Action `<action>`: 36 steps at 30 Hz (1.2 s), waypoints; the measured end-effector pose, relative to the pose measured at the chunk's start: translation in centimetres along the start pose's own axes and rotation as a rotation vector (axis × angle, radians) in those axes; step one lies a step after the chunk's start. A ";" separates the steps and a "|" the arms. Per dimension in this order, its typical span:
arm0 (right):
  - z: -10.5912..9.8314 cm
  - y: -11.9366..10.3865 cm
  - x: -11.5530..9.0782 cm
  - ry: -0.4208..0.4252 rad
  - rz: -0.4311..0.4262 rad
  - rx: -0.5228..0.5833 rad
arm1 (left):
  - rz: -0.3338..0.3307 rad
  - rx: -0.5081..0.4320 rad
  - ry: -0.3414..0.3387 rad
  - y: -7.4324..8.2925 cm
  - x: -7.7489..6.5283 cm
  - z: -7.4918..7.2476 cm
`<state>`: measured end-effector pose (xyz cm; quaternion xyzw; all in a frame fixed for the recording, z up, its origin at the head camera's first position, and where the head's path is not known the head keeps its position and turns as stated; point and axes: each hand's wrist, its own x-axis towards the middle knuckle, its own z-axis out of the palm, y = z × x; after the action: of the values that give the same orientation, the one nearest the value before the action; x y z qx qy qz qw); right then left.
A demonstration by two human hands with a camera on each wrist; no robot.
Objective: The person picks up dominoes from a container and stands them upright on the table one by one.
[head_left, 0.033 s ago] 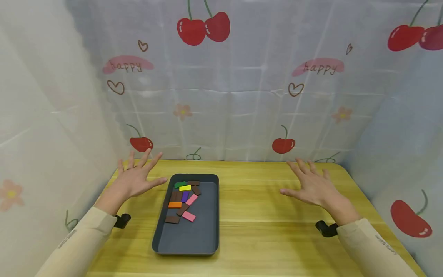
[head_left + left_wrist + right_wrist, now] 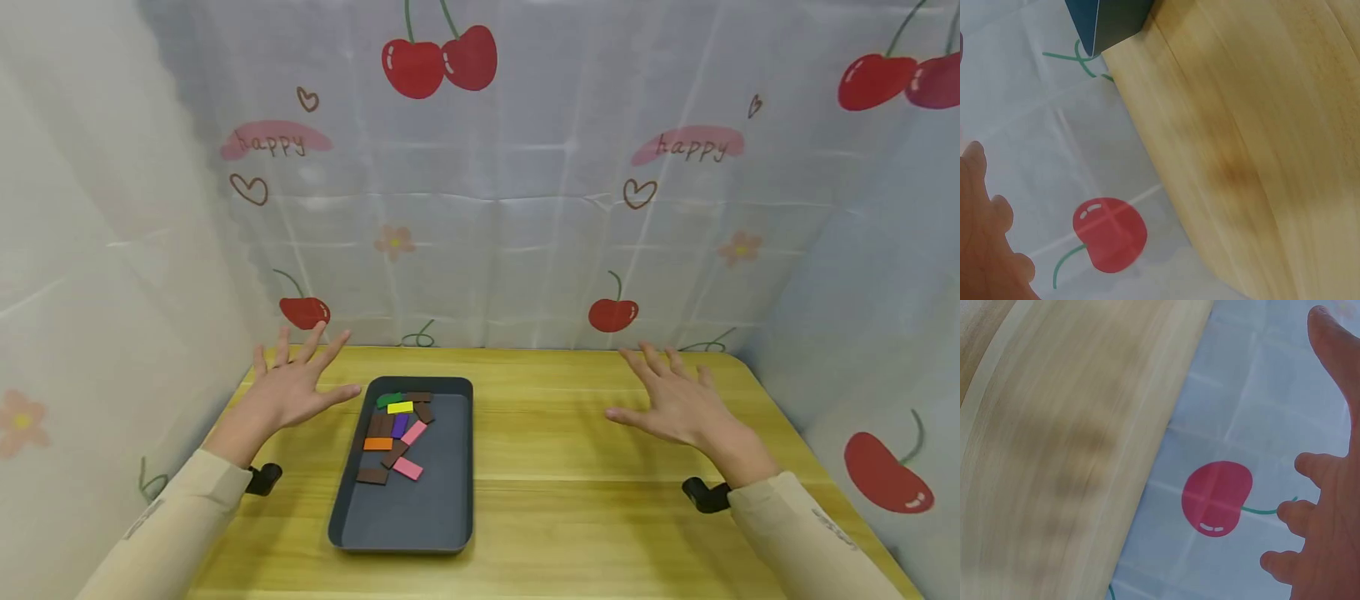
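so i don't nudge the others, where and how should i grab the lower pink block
Probably from above, pinching the lower pink block by its long edges near its right end: it lies flat, with bare tray beyond, while its left end sits close to a brown block.

Bright, even light around me; blurry shadows spread over the table (image 2: 555, 517), pale sheen streaks the cherry-print sheet (image 2: 517, 258), and both wrist views look hazy, bending the table's grain.
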<state>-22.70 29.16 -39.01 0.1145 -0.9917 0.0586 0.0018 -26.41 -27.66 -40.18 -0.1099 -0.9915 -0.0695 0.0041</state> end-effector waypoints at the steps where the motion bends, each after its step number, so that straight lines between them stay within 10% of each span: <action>1: 0.0 0.0 0.1 -0.001 -0.002 -0.002 | 0.002 -0.001 0.003 0.0 0.0 0.0; 36: 0.9 -6.3 0.5 0.144 -0.197 0.177 | 0.051 -0.263 0.079 2.9 -2.7 3.0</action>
<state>-21.70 22.83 -39.18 0.2064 -0.9640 0.1532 0.0685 -23.09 -25.08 -42.81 -0.1316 -0.9698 -0.2030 0.0305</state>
